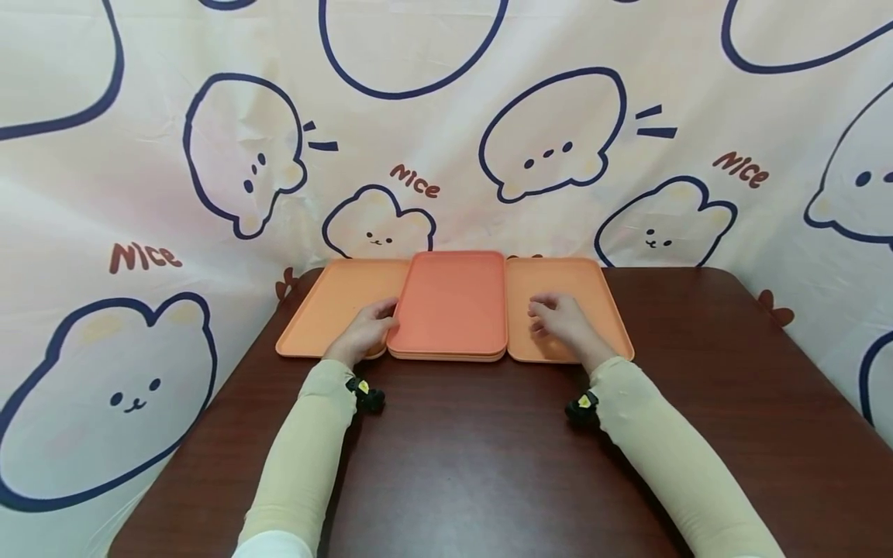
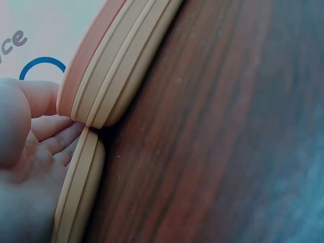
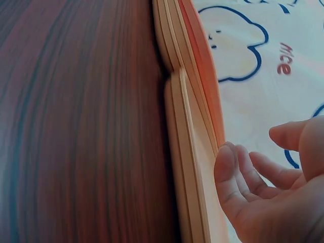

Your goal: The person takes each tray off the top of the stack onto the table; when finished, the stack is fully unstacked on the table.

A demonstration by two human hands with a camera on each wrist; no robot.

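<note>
A coral tray [image 1: 453, 302] tops a stack in the middle, with light orange trays beneath it. My left hand [image 1: 366, 329] is at the stack's left side, over the left orange tray [image 1: 328, 310]. In the left wrist view, the thumb touches the coral rim [image 2: 81, 76], and the other fingers extend towards the stack's side, their tips partly hidden. My right hand [image 1: 565, 322] hovers above the right orange tray [image 1: 607, 329], its fingers loosely bent and holding nothing. In the right wrist view, a gap separates its thumb from its fingers [image 3: 228, 172].
The three tray groups stand side by side at the far edge of a dark brown wooden table [image 1: 460, 457]. A pale cloth [image 1: 446, 139] with bear drawings hangs behind and at both sides. Each wrist wears a small black camera [image 1: 370, 399].
</note>
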